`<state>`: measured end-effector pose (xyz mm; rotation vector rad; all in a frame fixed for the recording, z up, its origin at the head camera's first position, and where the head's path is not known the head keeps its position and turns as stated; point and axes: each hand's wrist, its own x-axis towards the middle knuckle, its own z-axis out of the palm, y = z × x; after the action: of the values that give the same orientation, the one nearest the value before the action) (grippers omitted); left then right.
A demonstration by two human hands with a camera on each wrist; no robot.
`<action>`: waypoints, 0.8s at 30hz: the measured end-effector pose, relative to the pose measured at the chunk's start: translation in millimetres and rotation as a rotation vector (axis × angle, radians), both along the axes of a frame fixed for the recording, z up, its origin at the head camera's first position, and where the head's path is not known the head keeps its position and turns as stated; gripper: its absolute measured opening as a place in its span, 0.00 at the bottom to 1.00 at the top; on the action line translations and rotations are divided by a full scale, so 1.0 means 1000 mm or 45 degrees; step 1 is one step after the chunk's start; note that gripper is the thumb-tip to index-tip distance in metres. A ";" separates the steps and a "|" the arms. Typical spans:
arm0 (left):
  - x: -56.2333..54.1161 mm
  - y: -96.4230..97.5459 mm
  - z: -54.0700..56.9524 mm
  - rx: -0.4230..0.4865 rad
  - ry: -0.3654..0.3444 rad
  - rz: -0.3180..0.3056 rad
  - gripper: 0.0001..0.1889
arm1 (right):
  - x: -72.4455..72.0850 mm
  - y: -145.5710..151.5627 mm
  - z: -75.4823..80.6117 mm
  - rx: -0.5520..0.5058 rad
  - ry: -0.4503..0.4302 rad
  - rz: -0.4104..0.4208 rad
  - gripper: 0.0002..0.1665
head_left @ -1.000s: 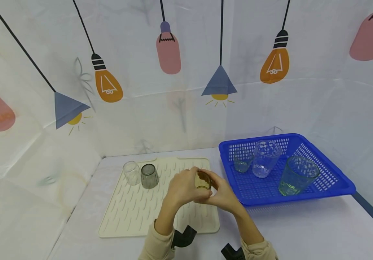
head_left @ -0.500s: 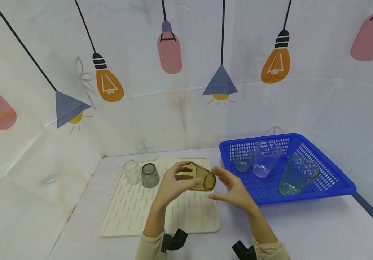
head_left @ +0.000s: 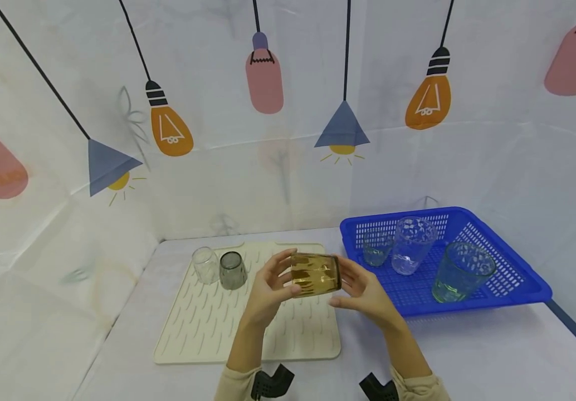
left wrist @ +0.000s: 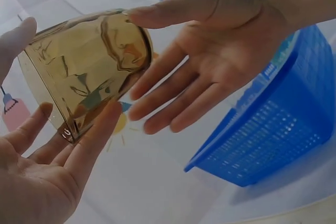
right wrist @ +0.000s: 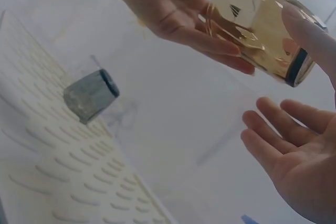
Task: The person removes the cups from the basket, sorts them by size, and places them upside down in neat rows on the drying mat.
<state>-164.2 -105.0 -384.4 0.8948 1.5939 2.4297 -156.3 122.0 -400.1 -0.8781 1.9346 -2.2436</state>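
An amber glass tumbler (head_left: 316, 274) lies on its side in the air above the pale drying mat (head_left: 208, 328). My left hand (head_left: 267, 295) grips it at the left end, with the thumb and fingers on opposite sides in the left wrist view. At the other end is my right hand (head_left: 365, 292). Its thumb touches or nearly touches the tumbler (left wrist: 89, 66), while the other fingers spread loosely, fairly straight, in the left wrist view. A grey glass (head_left: 233, 271) and a clear glass (head_left: 205, 266) stand on the mat's back left part.
A blue plastic basket (head_left: 513, 289) stands at the right, behind my right hand. Inside are a small clear glass (head_left: 376, 248), a taller clear glass (head_left: 412, 245) and a large greenish glass (head_left: 462, 273). A patterned cloth backdrop (head_left: 268, 189) hangs behind the table.
The amber tumbler has turned from end-on toward me to lying sideways across my view. My hands, cupped close around it earlier, have moved apart to its two ends.
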 end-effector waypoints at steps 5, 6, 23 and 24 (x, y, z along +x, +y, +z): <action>0.000 0.005 -0.005 0.087 -0.002 -0.047 0.34 | -0.001 -0.005 0.001 -0.050 0.103 0.058 0.44; 0.001 0.005 -0.005 0.091 -0.004 -0.052 0.34 | -0.001 -0.007 0.001 -0.060 0.123 0.063 0.43; 0.003 0.004 -0.014 0.024 0.012 -0.123 0.42 | 0.004 -0.019 -0.001 -0.258 0.051 -0.080 0.31; 0.003 0.001 -0.015 -0.009 0.025 -0.112 0.42 | 0.003 -0.019 -0.002 -0.284 0.040 -0.070 0.30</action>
<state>-161.3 -103.6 -399.6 0.9688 1.5345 2.3622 -153.3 102.6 -402.2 -0.8979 1.7649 -2.5300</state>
